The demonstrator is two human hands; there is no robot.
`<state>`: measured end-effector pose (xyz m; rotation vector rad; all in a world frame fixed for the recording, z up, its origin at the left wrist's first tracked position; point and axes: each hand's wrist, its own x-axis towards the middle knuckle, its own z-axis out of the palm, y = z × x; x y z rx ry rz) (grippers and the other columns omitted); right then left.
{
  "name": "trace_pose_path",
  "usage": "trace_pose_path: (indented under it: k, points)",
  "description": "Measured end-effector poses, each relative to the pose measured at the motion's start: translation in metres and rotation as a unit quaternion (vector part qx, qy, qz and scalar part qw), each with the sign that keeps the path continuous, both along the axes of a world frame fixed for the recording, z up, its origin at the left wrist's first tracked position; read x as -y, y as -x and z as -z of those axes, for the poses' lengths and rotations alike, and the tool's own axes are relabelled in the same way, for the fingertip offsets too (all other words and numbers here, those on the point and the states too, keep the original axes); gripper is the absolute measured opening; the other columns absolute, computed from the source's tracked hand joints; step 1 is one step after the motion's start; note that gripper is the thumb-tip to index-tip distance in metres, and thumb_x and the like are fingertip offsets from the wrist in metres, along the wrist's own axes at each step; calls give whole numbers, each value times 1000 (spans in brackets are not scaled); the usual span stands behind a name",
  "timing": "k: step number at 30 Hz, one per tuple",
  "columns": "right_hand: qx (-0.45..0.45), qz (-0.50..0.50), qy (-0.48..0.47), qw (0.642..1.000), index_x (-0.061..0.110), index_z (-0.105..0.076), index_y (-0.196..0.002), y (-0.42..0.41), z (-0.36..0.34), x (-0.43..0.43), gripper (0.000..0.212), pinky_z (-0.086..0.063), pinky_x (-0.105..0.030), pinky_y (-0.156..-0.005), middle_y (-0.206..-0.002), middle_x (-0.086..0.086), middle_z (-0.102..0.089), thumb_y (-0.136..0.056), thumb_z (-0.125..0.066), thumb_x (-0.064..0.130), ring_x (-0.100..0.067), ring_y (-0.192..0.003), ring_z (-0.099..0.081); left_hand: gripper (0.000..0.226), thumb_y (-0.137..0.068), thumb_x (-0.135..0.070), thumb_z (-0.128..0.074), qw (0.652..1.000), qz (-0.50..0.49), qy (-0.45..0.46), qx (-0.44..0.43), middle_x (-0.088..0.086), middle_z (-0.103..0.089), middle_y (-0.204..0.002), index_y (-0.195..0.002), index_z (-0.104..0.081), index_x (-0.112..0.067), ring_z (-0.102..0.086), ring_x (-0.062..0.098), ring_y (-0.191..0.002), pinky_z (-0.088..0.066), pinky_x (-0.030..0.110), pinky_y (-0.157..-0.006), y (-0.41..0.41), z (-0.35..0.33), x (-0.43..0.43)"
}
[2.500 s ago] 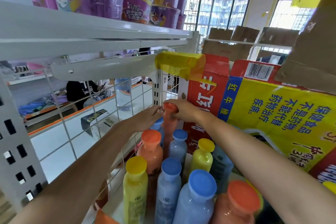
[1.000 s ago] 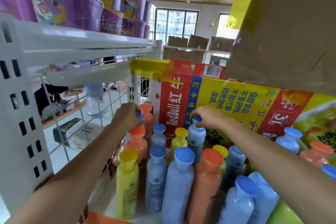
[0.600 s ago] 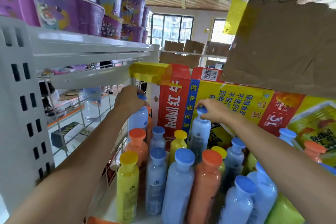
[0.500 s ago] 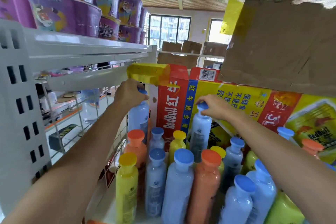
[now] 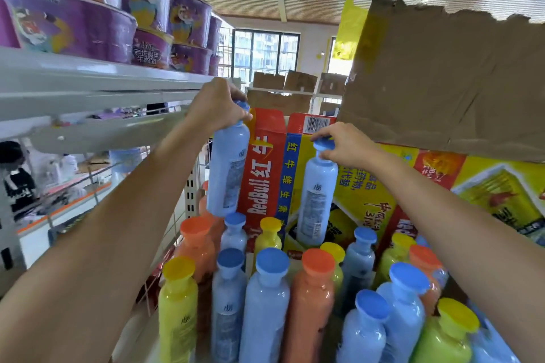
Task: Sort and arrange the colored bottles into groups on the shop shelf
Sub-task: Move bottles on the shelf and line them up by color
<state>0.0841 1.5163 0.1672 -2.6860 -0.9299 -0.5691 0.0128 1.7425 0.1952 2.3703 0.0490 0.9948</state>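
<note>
The left hand is gripping the left blue bottle by its cap, and the right hand is pinching the right blue bottle by its cap. Both bottles, standing among the mixed bottles a second ago, are now hanging above them before the Red Bull carton, probably ready for grouping.

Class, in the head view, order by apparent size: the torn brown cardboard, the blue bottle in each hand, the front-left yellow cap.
1. torn brown cardboard
2. left blue bottle in the left hand and right blue bottle in the right hand: alike, so tied
3. front-left yellow cap
</note>
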Motion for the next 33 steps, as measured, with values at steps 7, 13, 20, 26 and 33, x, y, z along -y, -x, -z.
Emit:
trace_pose_path:
  k: [7,13,20,26,33]
  points:
    - [14,-26,-21,999,16,-62,-119,-9,-26,17,41,-39,-27,-87,-123,-4,-62,-79,-63,8,-20,-115,-54,32,-71,-16,-78,999,34,30,8,8,-68,-104,-101,-68,-8,-60,16,-88,-44,25,-78,-17,-16,24]
    - [17,-31,-34,999,16,-64,-115,-14,-33,41,39,-35,-20,-83,-119,-2,-64,-78,-64,8,-15,-110,-56,33,-72,-14,-76,993,106,43,-9,7,-68,-105,-103,-68,-8,-59,13,-92,-46,24,-83,-35,-11,54]
    - [20,-21,17,999,16,-61,-120,-20,-19,68,42,-35,-21,-88,-126,-1,-61,-79,-64,10,-18,-118,-53,36,-72,-13,-76,988,154,13,-15,5,-66,-104,-107,-67,-5,-58,11,-92,-43,13,-72,-48,-6,90]
    - [-6,-10,39,999,16,-59,-121,-24,6,81,41,-37,-25,-83,-128,-2,-58,-81,-66,14,-15,-109,-54,43,-71,-13,-77,982,173,-16,-73,7,-66,-113,-111,-64,-6,-58,12,-98,-42,19,-86,-64,31,111]
    - [-50,-4,67,996,17,-59,-116,-36,50,82,38,-39,-29,-88,-124,-2,-59,-80,-68,17,-20,-115,-51,51,-75,-17,-75,963,186,-66,-184,8,-56,-130,-122,-57,-7,-49,21,-122,-36,28,-100,-79,94,123]
